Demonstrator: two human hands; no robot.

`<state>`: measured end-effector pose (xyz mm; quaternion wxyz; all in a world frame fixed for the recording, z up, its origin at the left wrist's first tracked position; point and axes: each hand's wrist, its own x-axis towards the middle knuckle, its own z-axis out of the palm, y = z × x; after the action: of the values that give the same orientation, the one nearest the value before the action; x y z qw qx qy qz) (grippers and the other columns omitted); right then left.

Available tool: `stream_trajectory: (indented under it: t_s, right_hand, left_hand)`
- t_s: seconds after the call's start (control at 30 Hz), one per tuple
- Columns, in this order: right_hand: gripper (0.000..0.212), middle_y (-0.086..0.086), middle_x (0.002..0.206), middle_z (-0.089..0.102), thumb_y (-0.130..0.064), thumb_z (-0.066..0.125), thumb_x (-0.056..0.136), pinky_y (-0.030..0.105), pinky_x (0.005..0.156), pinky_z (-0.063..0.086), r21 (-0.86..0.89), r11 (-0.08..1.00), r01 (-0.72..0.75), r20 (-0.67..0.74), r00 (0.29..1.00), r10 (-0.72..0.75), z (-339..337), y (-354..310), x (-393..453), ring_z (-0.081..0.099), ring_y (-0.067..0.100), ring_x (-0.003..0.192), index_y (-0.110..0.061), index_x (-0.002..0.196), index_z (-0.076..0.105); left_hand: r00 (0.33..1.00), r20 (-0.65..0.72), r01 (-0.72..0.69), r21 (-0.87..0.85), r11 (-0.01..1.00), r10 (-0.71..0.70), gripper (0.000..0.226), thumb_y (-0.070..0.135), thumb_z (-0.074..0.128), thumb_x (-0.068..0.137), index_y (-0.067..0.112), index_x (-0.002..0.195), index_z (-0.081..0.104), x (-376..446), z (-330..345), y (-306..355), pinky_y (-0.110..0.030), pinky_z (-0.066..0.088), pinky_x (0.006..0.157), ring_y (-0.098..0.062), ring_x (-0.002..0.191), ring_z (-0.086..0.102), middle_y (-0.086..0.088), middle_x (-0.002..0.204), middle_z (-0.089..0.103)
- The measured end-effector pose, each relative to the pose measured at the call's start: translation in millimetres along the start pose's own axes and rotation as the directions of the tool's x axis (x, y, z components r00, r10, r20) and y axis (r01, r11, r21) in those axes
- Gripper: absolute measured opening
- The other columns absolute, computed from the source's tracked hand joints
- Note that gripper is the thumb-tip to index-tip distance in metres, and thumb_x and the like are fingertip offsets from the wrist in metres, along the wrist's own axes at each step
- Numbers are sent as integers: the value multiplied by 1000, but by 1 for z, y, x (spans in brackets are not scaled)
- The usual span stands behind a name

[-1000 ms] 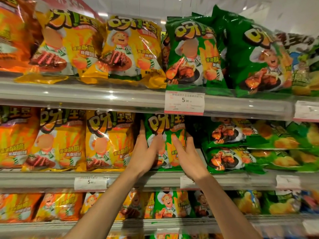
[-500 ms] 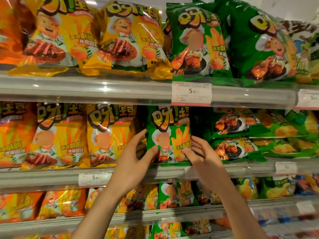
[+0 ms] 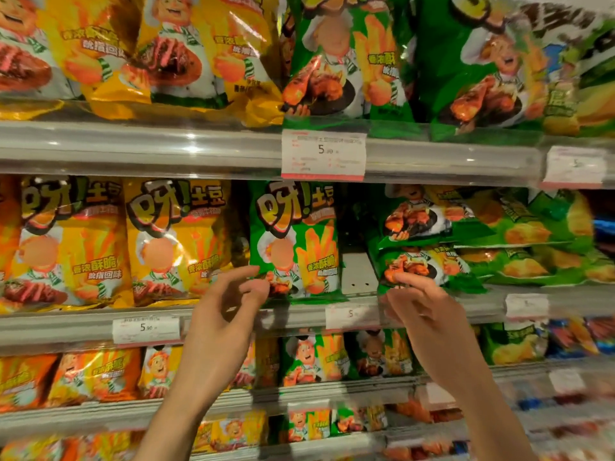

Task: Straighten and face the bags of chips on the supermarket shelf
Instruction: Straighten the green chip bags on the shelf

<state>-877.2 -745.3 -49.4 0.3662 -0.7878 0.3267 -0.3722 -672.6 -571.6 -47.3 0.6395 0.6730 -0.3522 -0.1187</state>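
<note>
An upright green chip bag point(image 3: 294, 241) faces forward on the middle shelf point(image 3: 83, 322). My left hand point(image 3: 229, 314) hovers at its lower left corner, fingers loosely bent and holding nothing. To the right, past a gap, two green bags lie flat in a stack, the upper one point(image 3: 422, 217) on the lower one point(image 3: 429, 267). My right hand point(image 3: 422, 311) reaches up to the lower flat bag, and its fingertips touch that bag's front left edge. Yellow bags point(image 3: 176, 241) stand upright to the left of the green one.
The top shelf holds yellow bags point(image 3: 186, 51) and green bags point(image 3: 346, 61) that lean over its rail. A price tag point(image 3: 323, 154) hangs from that rail. More flat green bags point(image 3: 532, 234) pile up at the right. Lower shelves carry small bags point(image 3: 312, 359).
Both hands have let go of the upright green bag. My left hand dropped back to its lower left corner, and my right hand moved right to the flat stacked bags. The view moved closer.
</note>
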Motion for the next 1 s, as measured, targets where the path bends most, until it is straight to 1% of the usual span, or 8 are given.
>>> stream_trajectory:
  t_s: [0.13, 0.23, 0.4, 0.57, 0.63, 0.73, 0.9, 1.0]
  right_hand:
    - [29, -11, 108, 71, -55, 53, 86, 35, 88, 57, 36, 998, 60, -10, 998, -60, -33, 11, 12, 70, 6, 92, -35, 103, 65]
    - [15, -10, 101, 73, -41, 54, 95, 29, 88, 55, 58, 995, 82, 27, 996, -84, -58, 20, 24, 69, 5, 93, -37, 108, 59]
    - [19, -7, 88, 74, -21, 61, 97, 27, 81, 57, 142, 987, 69, -49, 997, -63, -92, 31, 45, 70, 8, 90, -27, 115, 61]
    - [13, -10, 78, 65, -27, 62, 97, 31, 62, 52, 120, 978, 169, -215, 966, -141, -112, 30, 59, 64, 12, 75, -24, 110, 63]
    - [20, -15, 73, 59, -33, 61, 97, 29, 60, 45, 59, 987, 149, -238, 962, -131, -113, 30, 68, 57, 8, 67, -23, 114, 61]
    - [39, -8, 88, 60, -42, 60, 96, 24, 66, 45, -78, 996, 34, -262, 964, -54, -109, 30, 78, 60, 9, 78, -23, 129, 53]
    - [60, 2, 108, 52, -52, 56, 95, 30, 77, 47, -98, 995, -19, -295, 955, -11, -100, 23, 77, 57, 5, 81, -23, 144, 38]
    - [58, 2, 111, 52, -53, 53, 96, 35, 81, 49, -63, 997, -43, -337, 941, 20, -101, 20, 76, 57, 6, 84, -23, 144, 38]
  left_hand:
    - [1000, 22, -13, -14, 1000, 13, 15, 26, 61, 98, 29, 111, 67, -3, 43, 16, -38, 53, 95, -2, 101, 68, 18, 102, 73]
    - [999, 4, -42, 4, 999, 42, 17, 25, 62, 97, 26, 113, 68, 1, 80, 25, -39, 55, 93, -3, 97, 69, 13, 98, 75]
    - [998, 45, -50, 23, 999, 49, 35, 47, 63, 92, 39, 126, 58, 12, 129, 42, -42, 56, 93, -6, 101, 67, 13, 112, 68]
    - [994, 81, -84, 139, 987, 73, 55, 54, 57, 93, 40, 145, 42, 36, 159, 61, -20, 49, 84, 6, 102, 55, 16, 135, 49]
    - [989, 132, -94, 195, 976, 69, 67, 58, 55, 93, 39, 152, 32, 48, 168, 66, -17, 46, 82, -2, 108, 58, 13, 132, 51]
    - [982, 183, -90, 217, 972, 50, 77, 61, 59, 91, 39, 156, 24, 62, 178, 67, -28, 45, 99, -6, 124, 49, 16, 135, 50]
    - [979, 185, -122, 193, 974, 86, 75, 53, 66, 90, 29, 155, 37, 72, 181, 56, -36, 44, 111, -9, 133, 49, 11, 143, 55]
    - [976, 176, -162, 173, 972, 131, 70, 47, 67, 92, 25, 153, 41, 71, 173, 55, -23, 41, 108, -4, 133, 47, 13, 145, 53]
